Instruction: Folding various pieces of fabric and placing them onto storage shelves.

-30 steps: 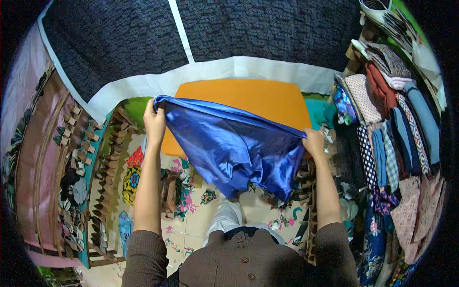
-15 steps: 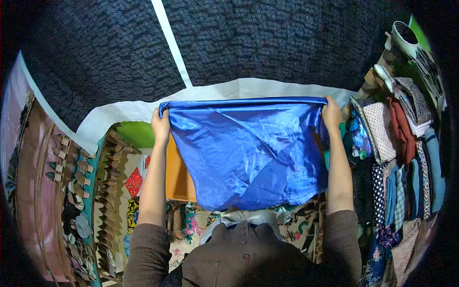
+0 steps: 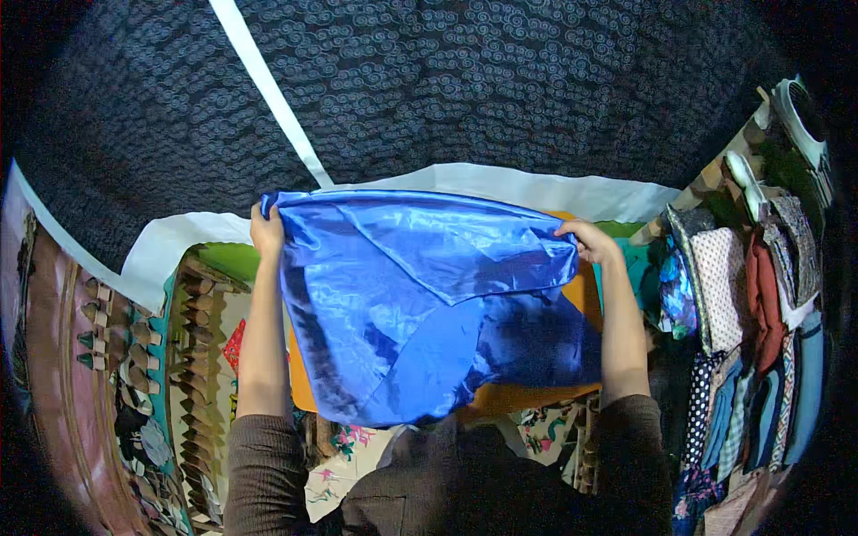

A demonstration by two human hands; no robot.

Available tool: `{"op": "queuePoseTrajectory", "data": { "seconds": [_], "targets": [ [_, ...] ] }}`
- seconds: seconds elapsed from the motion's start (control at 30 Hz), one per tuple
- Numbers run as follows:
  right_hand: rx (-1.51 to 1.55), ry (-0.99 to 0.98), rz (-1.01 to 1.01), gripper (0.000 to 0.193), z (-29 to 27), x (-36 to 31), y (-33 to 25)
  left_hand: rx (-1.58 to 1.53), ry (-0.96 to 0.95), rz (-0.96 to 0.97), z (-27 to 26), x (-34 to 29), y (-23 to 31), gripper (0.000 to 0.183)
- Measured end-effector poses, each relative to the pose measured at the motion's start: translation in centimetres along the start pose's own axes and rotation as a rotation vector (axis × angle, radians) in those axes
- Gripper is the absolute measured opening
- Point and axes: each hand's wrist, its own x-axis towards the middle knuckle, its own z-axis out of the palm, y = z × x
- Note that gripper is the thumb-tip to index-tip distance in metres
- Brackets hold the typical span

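Satin-like cloth [image 3: 420, 295], shiny blue, hangs stretched between the two hands, its top edge running from the left fingers to the right ones, its lower part draping in broad folds nearer the body; the left hand [image 3: 267, 230] has its fingers curled tight, pinching the bunched upper-left corner; the right hand [image 3: 592, 241] pinches the upper-right edge between thumb and fingers; under the cloth, between and below the fingers, a flat orange surface [image 3: 527, 399] shows past its edges, though whether the two touch I cannot tell; beyond the fingers spreads dark swirl-patterned fabric [image 3: 500, 98], crossed by a white strip [image 3: 268, 89]; right of the right fingers, well apart, are folded textiles, among them a dotted cream piece [image 3: 718, 272] and a rust-red one [image 3: 766, 295]; below and left of the left fingers stand rows of small brown pieces [image 3: 197, 357], too small to name; nearer the body than the fingers come brown sleeves [image 3: 266, 464] and a pale floor [image 3: 349, 478].
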Motion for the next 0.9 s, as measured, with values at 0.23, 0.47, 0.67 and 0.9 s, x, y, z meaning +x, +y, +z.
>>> {"op": "queuePoseTrajectory", "data": {
  "seconds": [0.23,0.47,0.67,0.9],
  "targets": [
    [0.015,-0.068,0.155,0.012,-2.9,1.8,6.4,0.332,-0.406,0.158,6.3,-13.3,-0.1,0.073],
    [-0.299,0.423,-0.275,0.025,-3.3,-0.5,5.9,0.461,-0.686,0.310,5.5,-18.4,-3.6,0.062],
    [-0.593,0.629,-0.356,0.036,-4.2,0.6,8.9,0.704,-0.835,0.316,4.7,-18.5,-6.1,0.061],
    [-1.179,1.097,-0.382,0.036,-0.9,-1.3,10.2,0.718,-0.583,0.362,3.9,-18.7,-7.7,0.059]
  ]
}}
